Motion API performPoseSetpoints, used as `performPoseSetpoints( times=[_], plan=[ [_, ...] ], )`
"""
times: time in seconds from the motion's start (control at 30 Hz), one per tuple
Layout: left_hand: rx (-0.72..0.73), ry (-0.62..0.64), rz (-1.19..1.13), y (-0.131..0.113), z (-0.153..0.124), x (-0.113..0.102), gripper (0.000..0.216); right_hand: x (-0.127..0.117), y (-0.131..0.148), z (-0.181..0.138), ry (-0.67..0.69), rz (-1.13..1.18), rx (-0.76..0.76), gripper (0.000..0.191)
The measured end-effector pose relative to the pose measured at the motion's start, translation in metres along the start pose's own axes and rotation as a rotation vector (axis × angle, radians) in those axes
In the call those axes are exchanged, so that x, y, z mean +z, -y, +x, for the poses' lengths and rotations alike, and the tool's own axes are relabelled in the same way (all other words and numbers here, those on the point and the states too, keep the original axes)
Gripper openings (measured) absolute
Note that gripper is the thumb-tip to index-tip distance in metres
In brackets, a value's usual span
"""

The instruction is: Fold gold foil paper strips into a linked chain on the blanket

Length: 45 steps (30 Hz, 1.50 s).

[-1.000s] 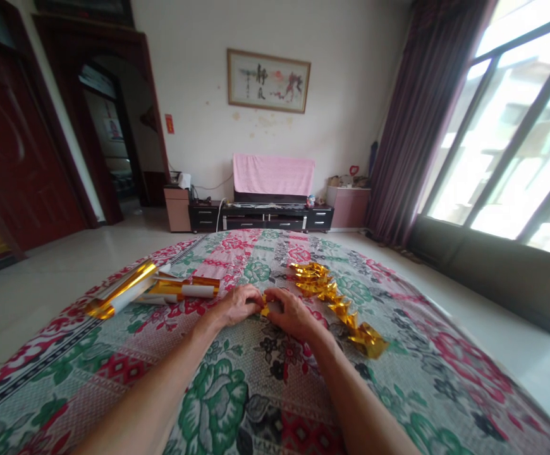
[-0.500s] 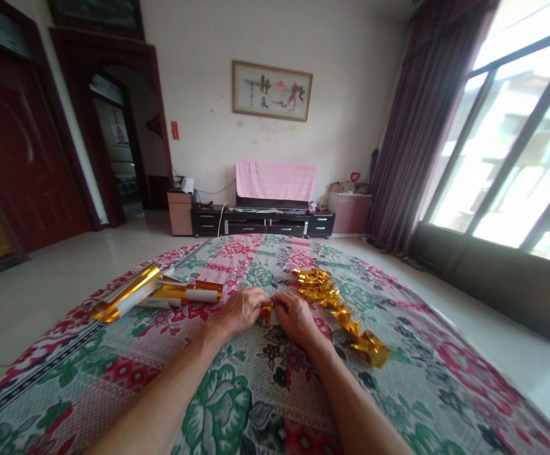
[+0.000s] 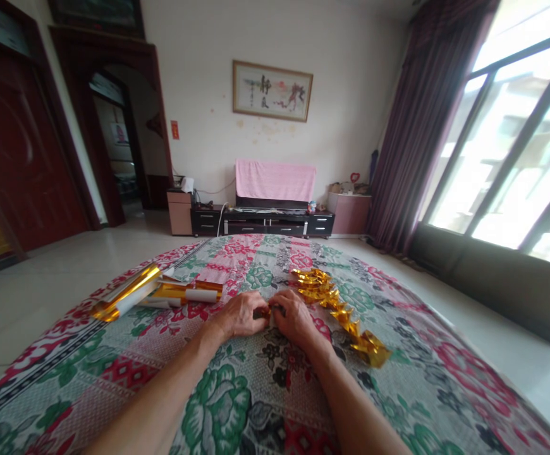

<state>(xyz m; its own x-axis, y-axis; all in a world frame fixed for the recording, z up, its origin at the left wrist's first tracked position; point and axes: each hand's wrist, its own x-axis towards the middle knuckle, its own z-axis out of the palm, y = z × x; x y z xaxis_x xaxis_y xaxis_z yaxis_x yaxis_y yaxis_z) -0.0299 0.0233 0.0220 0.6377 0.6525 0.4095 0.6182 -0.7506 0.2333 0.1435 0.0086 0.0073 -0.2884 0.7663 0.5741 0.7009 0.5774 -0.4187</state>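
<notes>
"Between the left hand [image 3: 244, 315] and right hand [image 3: 296, 318], what's new?"
"Less foil [image 3: 268, 311] shows than half a second ago; they cover most of it."
"Fingers clamped?"
"Both hands seem pinched on it, over the cloth [image 3: 218, 401]. I'd judge its handling unfinished."

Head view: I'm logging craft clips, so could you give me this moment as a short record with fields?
Left hand: fingertips at a small gold foil piece, mostly hidden
Right hand: meets the left hand at the same piece
Left side: gold foil rolls with white backing
Right side: folded gold foil pieces in a slanting row
Surface: floral tablecloth
Beyond: pink cloth, black cabinet
</notes>
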Motion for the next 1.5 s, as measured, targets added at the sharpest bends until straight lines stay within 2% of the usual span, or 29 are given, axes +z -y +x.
performPoseSetpoints(
  times=[0.3, 0.7, 0.83, 1.0, 1.3, 1.5],
  plan=[
    [0.027, 0.019, 0.04, -0.004, 0.0, -0.004, 0.014, 0.0, -0.001, 0.003, 0.045, -0.036, -0.004, 0.026],
    [0.019, -0.067, -0.035, 0.017, -0.001, 0.009, 0.031, 0.004, -0.002, 0.004, -0.008, -0.061, 0.073, 0.025],
    [-0.012, -0.116, -0.084, 0.017, -0.001, 0.008, 0.032, 0.003, -0.002, 0.003, 0.018, -0.046, 0.026, 0.016],
    [-0.031, -0.155, -0.136, 0.02, -0.001, 0.01, 0.028, 0.003, -0.004, 0.003, 0.027, -0.03, -0.024, 0.018],
    [0.007, -0.061, -0.169, 0.026, -0.002, 0.006, 0.038, 0.0, -0.001, 0.003, 0.047, -0.065, -0.069, 0.021],
    [-0.022, -0.077, -0.24, 0.028, -0.002, 0.006, 0.036, 0.0, 0.001, 0.003, 0.061, -0.051, -0.059, 0.022]
  ],
)
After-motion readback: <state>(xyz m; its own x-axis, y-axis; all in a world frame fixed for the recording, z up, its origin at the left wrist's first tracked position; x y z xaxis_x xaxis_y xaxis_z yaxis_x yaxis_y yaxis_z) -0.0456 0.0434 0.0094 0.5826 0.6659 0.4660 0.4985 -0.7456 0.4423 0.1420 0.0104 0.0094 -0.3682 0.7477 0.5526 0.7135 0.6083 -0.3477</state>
